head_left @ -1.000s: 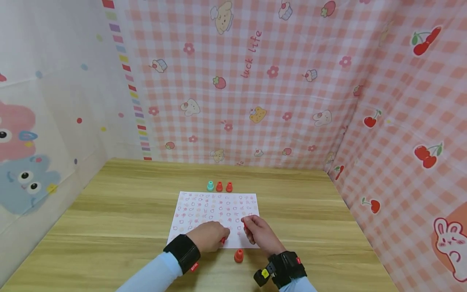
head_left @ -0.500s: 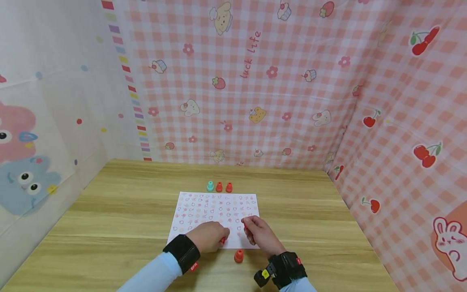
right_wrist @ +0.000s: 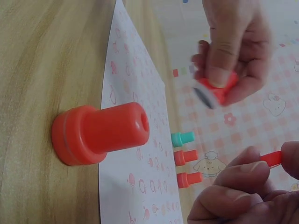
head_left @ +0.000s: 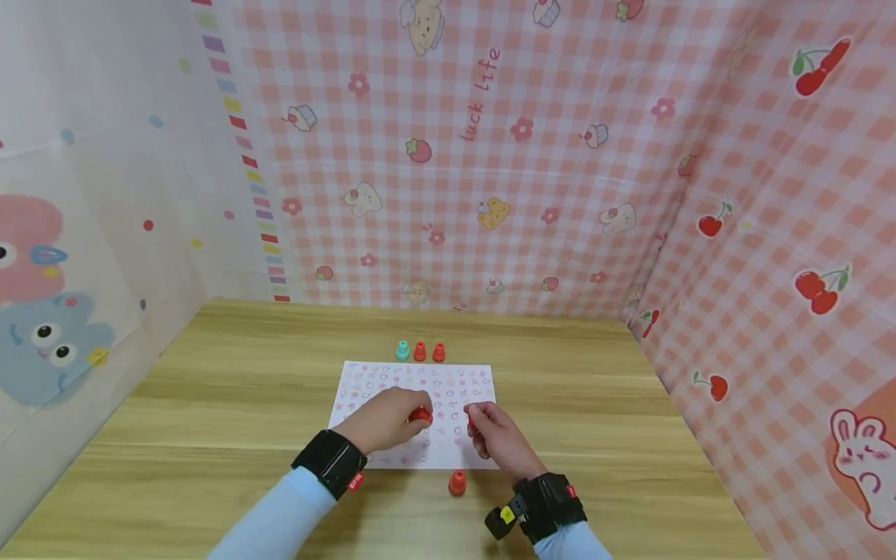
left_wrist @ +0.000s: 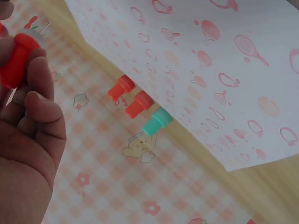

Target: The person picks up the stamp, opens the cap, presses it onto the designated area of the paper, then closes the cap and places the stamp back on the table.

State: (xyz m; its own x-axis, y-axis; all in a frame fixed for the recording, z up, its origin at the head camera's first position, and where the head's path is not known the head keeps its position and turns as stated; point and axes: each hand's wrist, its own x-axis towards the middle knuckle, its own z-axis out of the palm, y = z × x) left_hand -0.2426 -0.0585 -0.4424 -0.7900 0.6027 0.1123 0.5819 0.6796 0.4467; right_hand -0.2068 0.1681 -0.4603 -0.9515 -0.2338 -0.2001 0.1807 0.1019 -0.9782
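Observation:
In the head view my left hand [head_left: 385, 421] is above the printed paper [head_left: 448, 459] and grips a red stamp [head_left: 421, 415]. Its pale-rimmed, dark stamping face shows in the right wrist view, tilted and apart from the sheet. To the right, my right hand [head_left: 505, 442] pinches a small red piece [right_wrist: 271, 159], perhaps a cap; fingers hide most of it. Another red stamp [head_left: 458, 483] stands upright at the near edge of the paper, between my wrists.
Past the paper's far edge, a teal stamp [head_left: 402, 351] and two red stamps, a middle one [head_left: 420, 351] and a right one [head_left: 439, 352], stand in a row. Patterned cloth walls [head_left: 448, 179] enclose the wooden table [head_left: 595, 420] at the back and sides.
My left hand has risen off the lower part of the paper and moved away from me and slightly left, lifting the red stamp. The right hand keeps nearly the same place.

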